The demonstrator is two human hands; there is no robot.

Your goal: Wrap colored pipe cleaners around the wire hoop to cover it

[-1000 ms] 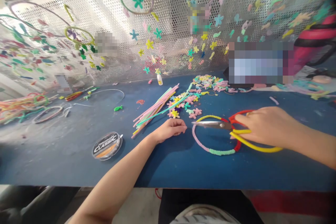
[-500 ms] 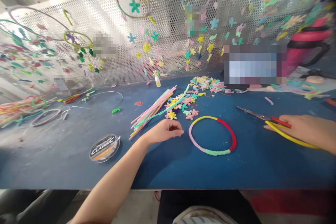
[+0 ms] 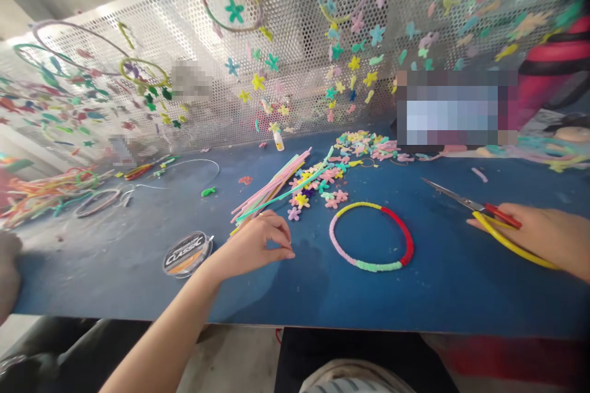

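Note:
My left hand point(image 3: 258, 242) hovers above the blue table with thumb and fingers apart, holding nothing visible. Beneath and behind it lies a bundle of pink, yellow and green pipe cleaners point(image 3: 276, 184). To its right, a ring point(image 3: 410, 245) wrapped in red, green, lilac and yellow rests flat. My right hand point(image 3: 546, 236) is closed on scissors point(image 3: 454, 195), whose blades point left. A curved yellow strip point(image 3: 502, 245) runs along that hand; whether it belongs to the scissors I cannot tell. Small fuzzy flowers point(image 3: 302, 200) lie beyond the ring.
A clear spool point(image 3: 188, 255) lies near my left forearm. Behind stand a small white bottle point(image 3: 278, 141) and a perforated metal panel point(image 3: 295, 73) hung with fuzzy shapes. More pipe cleaners point(image 3: 50, 190) lie far left, near another person's arm point(image 3: 8, 270). A pink tumbler point(image 3: 548, 73) stands back right.
My left hand has moved left, away from the ring, and its fingers have spread. My right hand still holds the scissors. Another person's arm has appeared at the left edge.

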